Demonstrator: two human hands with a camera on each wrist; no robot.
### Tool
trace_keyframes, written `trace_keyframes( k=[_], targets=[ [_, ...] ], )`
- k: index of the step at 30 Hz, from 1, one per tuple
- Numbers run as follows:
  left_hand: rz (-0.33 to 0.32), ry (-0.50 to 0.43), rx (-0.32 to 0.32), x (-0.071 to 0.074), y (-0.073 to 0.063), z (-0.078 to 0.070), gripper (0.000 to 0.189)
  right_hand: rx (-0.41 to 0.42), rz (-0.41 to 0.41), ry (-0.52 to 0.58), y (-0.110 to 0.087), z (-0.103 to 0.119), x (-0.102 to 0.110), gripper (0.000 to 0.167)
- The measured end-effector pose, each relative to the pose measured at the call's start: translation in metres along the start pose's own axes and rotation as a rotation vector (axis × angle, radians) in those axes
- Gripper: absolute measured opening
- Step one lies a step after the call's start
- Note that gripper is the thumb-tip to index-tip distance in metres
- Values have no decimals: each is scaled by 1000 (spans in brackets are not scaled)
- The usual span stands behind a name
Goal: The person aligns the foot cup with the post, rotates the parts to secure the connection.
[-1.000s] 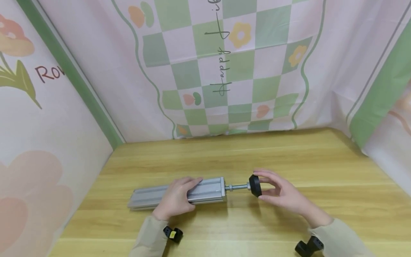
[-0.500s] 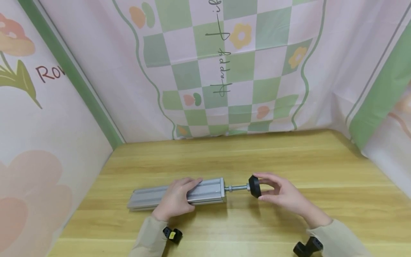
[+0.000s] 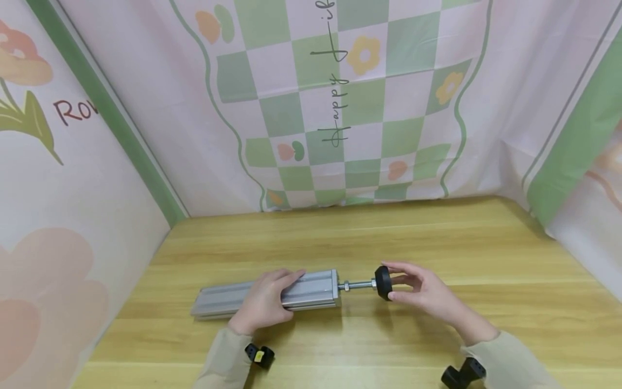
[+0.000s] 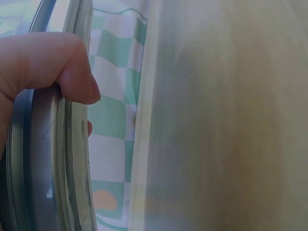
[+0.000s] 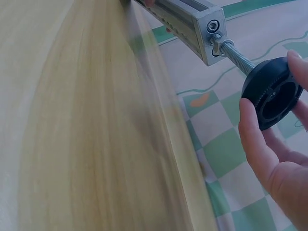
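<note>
My left hand (image 3: 264, 300) grips a long grey aluminium profile (image 3: 311, 289) across its middle, thumb on the near side and fingers over the top. From the profile's right end plate sticks out a threaded rod (image 3: 360, 284) with a nut (image 5: 225, 45) on it. A round black levelling foot (image 3: 383, 282) caps the rod's outer end. The fingertips and thumb of my right hand (image 3: 427, 294) pinch the foot by its rim. Its hollow underside, with a ribbed rim, faces the palm in the right wrist view. In the left wrist view the thumb (image 4: 72, 67) bends over the profile's grooved edge.
All of this is over a wood-grain table (image 3: 340, 232). A patterned curtain (image 3: 335, 108) hangs along the back edge, with more printed cloth (image 3: 73, 194) at the left. Black wrist cameras (image 3: 259, 355) sit on both sleeves.
The profile, foot and both hands have shifted very slightly left. My right thumb has moved a little along the foot's rim; the grips otherwise look the same.
</note>
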State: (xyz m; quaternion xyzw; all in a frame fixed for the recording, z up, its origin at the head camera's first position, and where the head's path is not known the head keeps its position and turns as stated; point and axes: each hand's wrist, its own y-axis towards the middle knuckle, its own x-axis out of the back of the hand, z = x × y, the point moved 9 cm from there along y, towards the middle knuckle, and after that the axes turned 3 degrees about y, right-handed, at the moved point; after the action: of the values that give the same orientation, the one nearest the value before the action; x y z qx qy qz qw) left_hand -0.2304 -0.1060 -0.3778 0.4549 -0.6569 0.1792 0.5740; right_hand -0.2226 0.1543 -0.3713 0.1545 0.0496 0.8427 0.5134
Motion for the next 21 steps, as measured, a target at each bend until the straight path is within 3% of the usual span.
trace_keyframes(
  k=[8,21],
  targets=[
    [3,2,-6,0,0,-1,85,-202,-28,43,1,-13,2,55],
    [-2,7,-18,0,0,-1,84,-289,-15,50,4,-20,0,54]
  ],
)
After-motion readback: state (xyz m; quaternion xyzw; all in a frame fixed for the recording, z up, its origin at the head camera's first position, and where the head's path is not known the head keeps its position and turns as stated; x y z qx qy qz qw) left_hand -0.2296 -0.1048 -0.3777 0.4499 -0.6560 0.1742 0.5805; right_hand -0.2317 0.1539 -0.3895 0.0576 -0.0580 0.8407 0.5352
